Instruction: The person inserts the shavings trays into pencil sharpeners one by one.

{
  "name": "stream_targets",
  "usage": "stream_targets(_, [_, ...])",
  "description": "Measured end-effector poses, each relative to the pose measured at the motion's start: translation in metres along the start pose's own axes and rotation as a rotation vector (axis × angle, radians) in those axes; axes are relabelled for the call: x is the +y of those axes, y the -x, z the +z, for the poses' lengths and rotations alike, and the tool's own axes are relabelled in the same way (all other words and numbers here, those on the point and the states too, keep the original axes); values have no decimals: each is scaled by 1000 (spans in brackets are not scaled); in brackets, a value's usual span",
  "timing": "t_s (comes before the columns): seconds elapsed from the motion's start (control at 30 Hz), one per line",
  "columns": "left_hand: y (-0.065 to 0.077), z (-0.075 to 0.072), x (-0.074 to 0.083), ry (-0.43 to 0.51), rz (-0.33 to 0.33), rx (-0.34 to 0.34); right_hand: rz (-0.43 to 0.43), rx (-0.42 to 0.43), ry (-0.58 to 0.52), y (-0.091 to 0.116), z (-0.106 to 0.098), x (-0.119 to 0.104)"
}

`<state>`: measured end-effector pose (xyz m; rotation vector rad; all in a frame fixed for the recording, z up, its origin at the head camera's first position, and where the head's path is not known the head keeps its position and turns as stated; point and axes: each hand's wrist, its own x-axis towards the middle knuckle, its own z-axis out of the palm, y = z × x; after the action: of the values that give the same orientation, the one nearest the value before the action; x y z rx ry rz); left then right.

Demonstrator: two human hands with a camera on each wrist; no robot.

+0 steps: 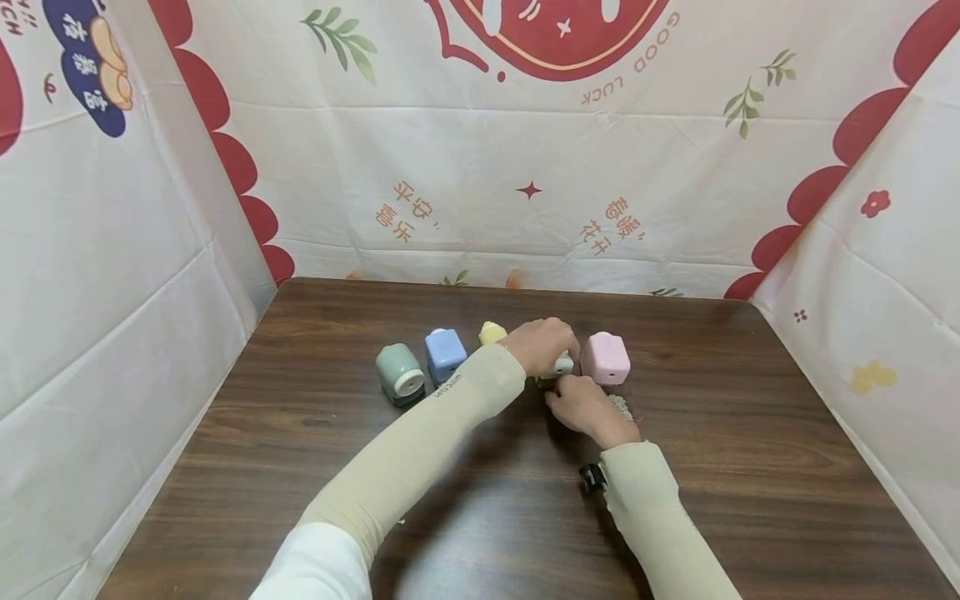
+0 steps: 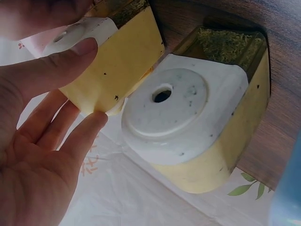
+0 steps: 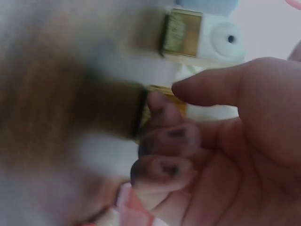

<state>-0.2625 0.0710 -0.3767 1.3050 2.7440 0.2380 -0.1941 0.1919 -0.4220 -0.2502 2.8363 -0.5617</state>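
In the head view my left hand [image 1: 543, 346] reaches over a yellow-and-white pencil sharpener [image 1: 562, 365] and grips its body. The left wrist view shows thumb and fingers on either side of that sharpener [image 2: 117, 66], with shavings behind its clear drawer [image 2: 131, 13]. My right hand [image 1: 588, 408] is at the front of the same sharpener. In the right wrist view its curled fingers [image 3: 164, 172], dark-smudged at the tips, hold the drawer end, partly covering it. A second yellow-and-white sharpener [image 2: 211, 103] stands beside the held one, its drawer [image 2: 230, 47] also containing shavings.
Left of the hands stand a blue sharpener [image 1: 446, 354] and a green sharpener [image 1: 400, 371]. A pink sharpener [image 1: 606, 360] stands to the right. Pale crumbly shavings [image 1: 621, 406] lie beside my right hand. Printed cloth [image 1: 465, 150] walls the brown table [image 1: 712, 500] at back and sides.
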Motion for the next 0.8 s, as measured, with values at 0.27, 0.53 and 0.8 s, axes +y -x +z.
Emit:
stream_targets(0.27, [0, -3, -2, -27, 26, -29, -60, 46, 23, 20, -23, 2])
stream_targets(0.53, [4, -8, 0, -54, 55, -63, 4, 125, 24, 45, -52, 14])
stream_targets(0.8, [5, -8, 2, -43, 49, -101, 118, 201, 65, 64, -79, 30])
